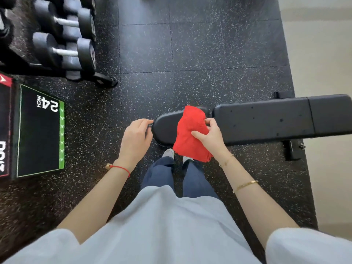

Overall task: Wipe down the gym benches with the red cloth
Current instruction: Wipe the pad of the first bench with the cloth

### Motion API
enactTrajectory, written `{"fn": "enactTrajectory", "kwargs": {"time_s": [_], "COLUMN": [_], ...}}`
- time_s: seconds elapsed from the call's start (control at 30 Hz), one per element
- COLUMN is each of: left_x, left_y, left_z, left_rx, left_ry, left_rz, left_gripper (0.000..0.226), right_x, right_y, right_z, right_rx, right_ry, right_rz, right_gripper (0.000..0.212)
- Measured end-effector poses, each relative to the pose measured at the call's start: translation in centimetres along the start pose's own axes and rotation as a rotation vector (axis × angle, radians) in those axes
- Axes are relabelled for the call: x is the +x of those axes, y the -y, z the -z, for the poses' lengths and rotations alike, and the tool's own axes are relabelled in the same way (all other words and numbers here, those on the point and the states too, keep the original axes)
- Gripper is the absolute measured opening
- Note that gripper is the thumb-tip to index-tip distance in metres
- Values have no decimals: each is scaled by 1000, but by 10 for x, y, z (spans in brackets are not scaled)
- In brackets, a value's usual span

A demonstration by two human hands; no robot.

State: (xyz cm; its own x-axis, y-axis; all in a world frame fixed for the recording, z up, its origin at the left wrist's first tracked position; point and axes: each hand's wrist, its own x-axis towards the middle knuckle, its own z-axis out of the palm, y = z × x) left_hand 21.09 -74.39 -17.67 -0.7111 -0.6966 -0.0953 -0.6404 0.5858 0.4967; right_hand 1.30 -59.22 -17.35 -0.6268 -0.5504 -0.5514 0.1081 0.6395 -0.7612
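1. The right hand (210,136) pinched the red cloth (190,133), which draped limply over the table (262,121) seat.
2. The left hand (136,137), loosely curled and empty, touched the seat's end.
3. The cloth looked soft and light; bunching it under the palm would probably suit wiping.

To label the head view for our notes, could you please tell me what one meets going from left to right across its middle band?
Plyo box marked 24 inch → left hand → red cloth → right hand → long bench pad → pale floor at the right edge.
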Motion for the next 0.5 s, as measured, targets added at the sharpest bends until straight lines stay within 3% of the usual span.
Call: {"fn": "enactTrajectory", "kwargs": {"time_s": [0.27,0.5], "left_x": [28,50], "left_y": [4,46], "left_z": [-97,-194], "left_rx": [41,80], "left_ry": [13,-21], "left_rz": [56,56], "left_gripper": [28,29], "right_x": [85,167], "right_y": [-63,-136], "right_z": [3,-34], "right_rx": [-167,-212], "right_ry": [77,103], "right_rz": [44,112], "right_gripper": [39,42]}}
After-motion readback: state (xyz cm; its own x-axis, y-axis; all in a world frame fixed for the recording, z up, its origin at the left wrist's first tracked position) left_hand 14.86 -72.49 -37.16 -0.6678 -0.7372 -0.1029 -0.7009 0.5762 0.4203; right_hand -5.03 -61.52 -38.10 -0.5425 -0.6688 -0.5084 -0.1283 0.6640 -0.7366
